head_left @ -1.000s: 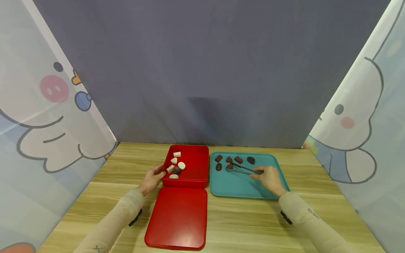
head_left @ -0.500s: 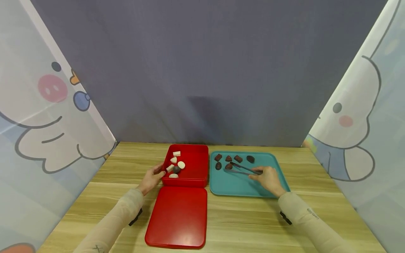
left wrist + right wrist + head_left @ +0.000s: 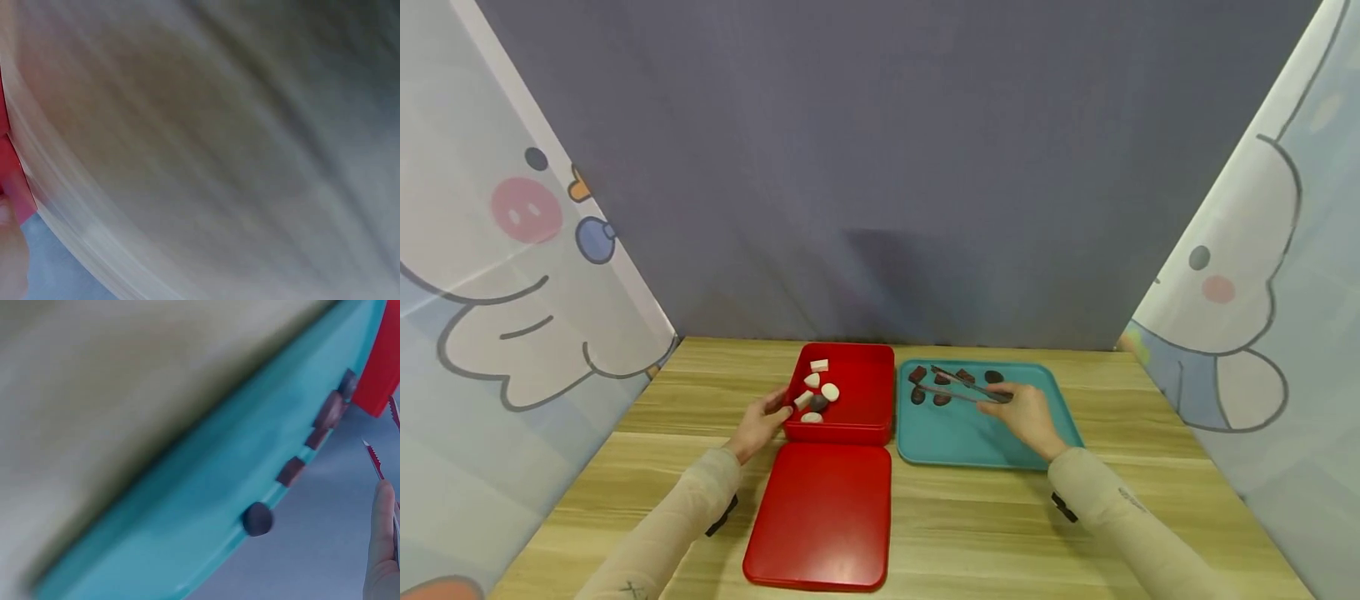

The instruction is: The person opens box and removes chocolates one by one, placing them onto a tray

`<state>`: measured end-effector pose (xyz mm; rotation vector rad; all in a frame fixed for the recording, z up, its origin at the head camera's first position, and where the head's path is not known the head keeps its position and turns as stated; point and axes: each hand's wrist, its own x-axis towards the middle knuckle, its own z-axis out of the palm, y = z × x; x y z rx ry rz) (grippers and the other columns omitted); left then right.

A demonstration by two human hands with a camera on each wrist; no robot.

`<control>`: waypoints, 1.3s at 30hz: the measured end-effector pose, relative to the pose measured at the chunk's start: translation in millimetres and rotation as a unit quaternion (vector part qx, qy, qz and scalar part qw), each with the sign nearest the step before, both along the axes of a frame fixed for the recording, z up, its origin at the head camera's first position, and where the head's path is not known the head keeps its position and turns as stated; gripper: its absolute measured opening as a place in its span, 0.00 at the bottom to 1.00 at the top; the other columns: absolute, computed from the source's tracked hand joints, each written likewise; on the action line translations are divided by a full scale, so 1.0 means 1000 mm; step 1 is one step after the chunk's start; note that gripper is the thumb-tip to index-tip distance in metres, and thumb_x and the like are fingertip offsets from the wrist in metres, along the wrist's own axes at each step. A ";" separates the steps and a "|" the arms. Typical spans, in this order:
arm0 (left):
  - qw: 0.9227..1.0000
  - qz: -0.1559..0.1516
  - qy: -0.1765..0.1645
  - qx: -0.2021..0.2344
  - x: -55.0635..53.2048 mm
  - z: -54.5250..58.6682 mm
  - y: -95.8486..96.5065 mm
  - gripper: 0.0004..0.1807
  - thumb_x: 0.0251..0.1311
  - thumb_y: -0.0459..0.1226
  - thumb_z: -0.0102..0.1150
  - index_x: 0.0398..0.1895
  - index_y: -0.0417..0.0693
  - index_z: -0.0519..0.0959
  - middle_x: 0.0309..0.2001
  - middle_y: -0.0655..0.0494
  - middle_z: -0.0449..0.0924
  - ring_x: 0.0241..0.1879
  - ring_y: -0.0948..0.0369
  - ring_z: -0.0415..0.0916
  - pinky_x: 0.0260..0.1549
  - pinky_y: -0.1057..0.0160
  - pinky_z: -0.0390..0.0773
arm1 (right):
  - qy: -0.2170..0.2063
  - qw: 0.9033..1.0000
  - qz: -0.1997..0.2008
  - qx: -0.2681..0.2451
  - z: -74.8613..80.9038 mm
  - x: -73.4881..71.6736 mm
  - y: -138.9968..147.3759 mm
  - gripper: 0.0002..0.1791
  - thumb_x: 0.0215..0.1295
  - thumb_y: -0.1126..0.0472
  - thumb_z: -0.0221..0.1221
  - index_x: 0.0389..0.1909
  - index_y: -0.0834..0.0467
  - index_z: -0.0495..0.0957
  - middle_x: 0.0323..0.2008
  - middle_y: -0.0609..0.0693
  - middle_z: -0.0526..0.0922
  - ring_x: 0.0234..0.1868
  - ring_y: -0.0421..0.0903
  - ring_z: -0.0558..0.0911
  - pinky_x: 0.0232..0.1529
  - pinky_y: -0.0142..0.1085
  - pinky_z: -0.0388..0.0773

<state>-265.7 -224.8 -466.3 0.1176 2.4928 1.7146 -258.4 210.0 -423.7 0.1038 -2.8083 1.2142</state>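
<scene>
The right hand (image 3: 1028,418) has its fingers closed around slim dark tongs (image 3: 981,387); the tong tips stand parted above the rectangular teal tray (image 3: 958,437), near its far left corner, among small brown pieces (image 3: 994,377). The left hand (image 3: 762,425), thumb and fingers apart, touches the open rectangular red box (image 3: 838,435) along its left wall, toward the wooden desk's (image 3: 1000,533) far edge.

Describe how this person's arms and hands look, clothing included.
The left sleeve is long and cream with a dark X-like mark; the right sleeve, also cream, has a small dark marking too blurred to read. A black piece shows beside each sleeve. The left hand and right hand are gloveless.
</scene>
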 end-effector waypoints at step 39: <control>0.999 0.005 0.034 -0.010 -0.001 -0.002 0.000 0.28 0.65 0.31 0.46 0.68 0.34 0.55 0.65 0.34 0.59 0.63 0.43 0.60 0.58 0.49 0.66 | -0.010 0.993 0.094 -0.066 0.005 -0.022 -0.131 0.21 0.51 0.53 0.66 0.47 0.55 0.81 0.45 0.53 0.81 0.30 0.43 0.78 0.22 0.32 0.71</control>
